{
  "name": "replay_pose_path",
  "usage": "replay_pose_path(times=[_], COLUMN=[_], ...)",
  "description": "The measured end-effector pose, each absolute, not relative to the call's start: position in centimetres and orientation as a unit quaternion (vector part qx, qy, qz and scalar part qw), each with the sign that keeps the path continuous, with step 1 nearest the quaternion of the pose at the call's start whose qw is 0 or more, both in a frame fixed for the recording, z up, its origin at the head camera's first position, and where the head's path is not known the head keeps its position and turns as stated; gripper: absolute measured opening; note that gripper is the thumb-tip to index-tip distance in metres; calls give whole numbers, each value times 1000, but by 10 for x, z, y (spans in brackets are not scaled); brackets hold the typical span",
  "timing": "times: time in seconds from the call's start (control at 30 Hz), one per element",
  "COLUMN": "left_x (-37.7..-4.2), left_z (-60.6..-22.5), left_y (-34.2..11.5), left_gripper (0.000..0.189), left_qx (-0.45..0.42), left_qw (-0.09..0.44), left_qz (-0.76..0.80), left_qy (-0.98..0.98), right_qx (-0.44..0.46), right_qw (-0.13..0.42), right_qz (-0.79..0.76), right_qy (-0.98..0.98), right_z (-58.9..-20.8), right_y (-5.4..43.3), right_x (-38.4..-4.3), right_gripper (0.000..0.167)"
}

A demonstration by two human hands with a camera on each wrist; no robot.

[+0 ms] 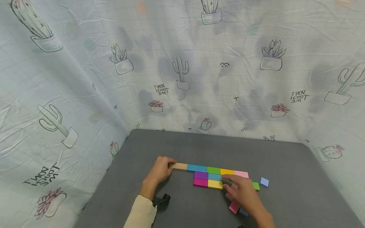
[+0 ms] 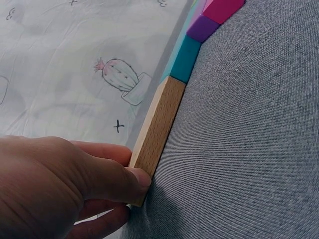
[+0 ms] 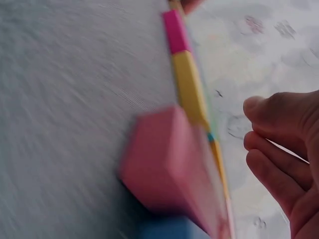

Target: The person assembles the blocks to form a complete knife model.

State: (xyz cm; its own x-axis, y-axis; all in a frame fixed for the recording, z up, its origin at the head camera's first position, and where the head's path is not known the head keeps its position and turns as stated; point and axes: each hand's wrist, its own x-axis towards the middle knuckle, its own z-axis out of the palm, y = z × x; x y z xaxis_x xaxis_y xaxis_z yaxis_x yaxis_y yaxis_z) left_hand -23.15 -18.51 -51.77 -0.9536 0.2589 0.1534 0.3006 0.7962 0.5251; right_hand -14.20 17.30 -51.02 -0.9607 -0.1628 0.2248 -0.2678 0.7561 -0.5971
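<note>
My left hand (image 1: 160, 171) pinches the left end of a natural wooden block (image 2: 160, 122), its thumb on the near side. This block heads a row with a blue block (image 1: 196, 168), a green block (image 1: 213, 170), a yellow block (image 1: 227, 171) and a pink block (image 1: 241, 174). Against the row's near side lie a purple block (image 1: 201, 175) and a second blue one, with a magenta block (image 1: 200, 182) and another yellow block (image 1: 215, 184) before them. My right hand (image 1: 242, 191) hovers right of these, fingers loosely bent and holding nothing; it partly hides several loose blocks.
Beneath the right hand lies a rose-red block (image 1: 234, 206), beside a dark blue block (image 1: 243, 212). A small green block (image 1: 256, 186) and a light blue block (image 1: 264, 182) lie farther right. Cactus-print cloth (image 1: 182, 104) hangs behind the grey tabletop (image 1: 165, 144).
</note>
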Motion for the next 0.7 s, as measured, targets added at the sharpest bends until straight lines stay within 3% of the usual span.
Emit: replay_pose_path(times=[0.27, 0.7], left_x=[-232, -232], left_z=[-518, -520], left_y=[-184, -184], left_gripper=[25, 25], left_qx=[-143, -147], left_qw=[34, 36], left_qz=[-286, -288], left_qy=[-947, -946], right_qx=[82, -20], right_qw=[132, 6], right_qz=[354, 365], right_qy=[-922, -931], right_z=[-501, -516], right_y=[214, 284], right_x=[-137, -129], right_gripper=[34, 39])
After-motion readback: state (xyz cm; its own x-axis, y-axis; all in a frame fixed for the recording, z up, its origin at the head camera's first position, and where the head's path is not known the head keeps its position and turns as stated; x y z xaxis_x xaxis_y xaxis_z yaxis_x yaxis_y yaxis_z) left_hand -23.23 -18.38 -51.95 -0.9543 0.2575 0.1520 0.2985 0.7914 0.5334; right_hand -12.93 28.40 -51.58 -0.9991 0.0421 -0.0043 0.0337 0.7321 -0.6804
